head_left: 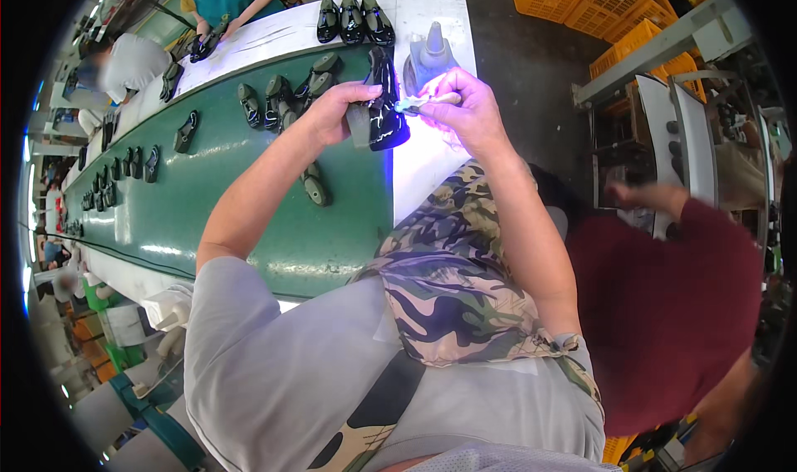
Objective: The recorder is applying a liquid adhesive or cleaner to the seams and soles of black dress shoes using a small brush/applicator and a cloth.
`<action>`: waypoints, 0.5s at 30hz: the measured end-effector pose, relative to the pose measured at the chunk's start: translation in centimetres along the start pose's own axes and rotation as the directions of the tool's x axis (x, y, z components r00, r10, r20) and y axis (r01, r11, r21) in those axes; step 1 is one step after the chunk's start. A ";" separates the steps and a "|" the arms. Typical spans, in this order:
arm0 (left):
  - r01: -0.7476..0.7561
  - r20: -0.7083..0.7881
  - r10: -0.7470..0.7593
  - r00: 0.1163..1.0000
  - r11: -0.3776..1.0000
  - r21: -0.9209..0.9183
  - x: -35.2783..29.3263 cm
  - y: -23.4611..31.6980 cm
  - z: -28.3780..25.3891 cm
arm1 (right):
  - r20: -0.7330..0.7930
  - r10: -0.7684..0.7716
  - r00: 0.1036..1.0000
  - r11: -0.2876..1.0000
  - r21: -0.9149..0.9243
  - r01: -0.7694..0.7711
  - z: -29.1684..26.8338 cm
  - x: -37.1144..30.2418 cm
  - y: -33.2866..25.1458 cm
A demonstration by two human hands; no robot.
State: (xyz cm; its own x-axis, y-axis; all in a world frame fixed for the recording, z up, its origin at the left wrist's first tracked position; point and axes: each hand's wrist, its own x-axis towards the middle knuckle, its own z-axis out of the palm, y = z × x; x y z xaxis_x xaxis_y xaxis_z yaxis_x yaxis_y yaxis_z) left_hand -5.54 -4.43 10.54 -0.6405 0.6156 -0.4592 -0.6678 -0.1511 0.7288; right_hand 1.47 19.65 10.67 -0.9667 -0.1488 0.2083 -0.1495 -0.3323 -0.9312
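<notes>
My left hand (339, 111) is closed around a shiny black shoe (383, 107), held upright over the border between the green belt and the white table edge. The thumb lies on the shoe's side. In my right hand (466, 111), the fingers pinch a small pale piece with a bluish tip (408, 104); its kind is too small to make out. That tip is against or very close to the side of the shoe. Behind my right hand stands a grey bottle with a pointed nozzle (434, 50). Bright violet light falls around both hands.
Black shoes (278, 98) lie scattered along the green conveyor belt (241, 165), and three stand on the far white ledge (349, 19). A co-worker in a green apron (237, 3) handles a shoe. Yellow crates (598, 7) are stacked far right; a person in maroon (664, 306) is close right.
</notes>
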 end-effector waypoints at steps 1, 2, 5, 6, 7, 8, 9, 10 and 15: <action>0.016 -0.033 -0.017 0.999 0.999 -0.036 -0.2 0.0 0.2 | 0.008 -0.009 1.000 1.000 -0.027 0.010 0.0 -0.1 -0.1; 0.031 -0.066 -0.036 0.997 0.997 -0.072 -0.3 -0.1 0.4 | 0.006 -0.010 1.000 1.000 -0.025 0.010 0.0 -0.2 -0.2; 0.044 -0.122 -0.063 0.991 0.987 -0.153 -0.2 -0.7 0.4 | 0.016 -0.048 0.999 0.992 -0.119 0.050 -0.1 -0.7 -0.4; 0.046 -0.121 -0.065 0.991 0.988 -0.150 -0.2 -1.0 0.4 | 0.028 -0.087 0.996 0.986 -0.138 0.090 -0.1 -0.8 -0.2; 0.041 -0.065 -0.057 0.996 0.974 -0.221 -0.2 -1.3 0.3 | 0.041 -0.125 0.991 0.979 -0.155 0.130 -0.1 -0.9 -0.2; 0.040 -0.011 -0.045 0.999 0.956 -0.292 -0.2 -1.7 0.2 | 0.039 -0.127 0.991 0.979 -0.154 0.131 -0.1 -1.0 -0.1; 0.041 -0.011 -0.046 0.999 0.956 -0.290 -0.2 -2.1 0.2 | 0.041 -0.144 0.989 0.972 -0.181 0.149 -0.1 -1.1 -0.1; -0.010 0.013 0.015 1.000 0.947 -0.322 -0.1 -2.6 0.4 | 0.043 -0.161 0.986 0.964 -0.209 0.166 -0.1 -1.1 -0.1; -0.151 -0.003 0.171 0.985 0.857 -0.492 0.5 -5.6 -0.2 | 0.040 -0.213 0.976 0.946 -0.240 0.217 -0.3 -1.2 0.4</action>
State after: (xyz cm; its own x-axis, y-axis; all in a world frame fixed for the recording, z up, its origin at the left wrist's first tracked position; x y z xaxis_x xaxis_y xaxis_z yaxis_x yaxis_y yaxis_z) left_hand -2.25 -3.44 6.10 -0.7466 0.5779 -0.3295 -0.6628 -0.6031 0.4439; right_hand 2.48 20.00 9.97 -0.9034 -0.1117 0.4139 -0.4008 -0.1229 -0.9079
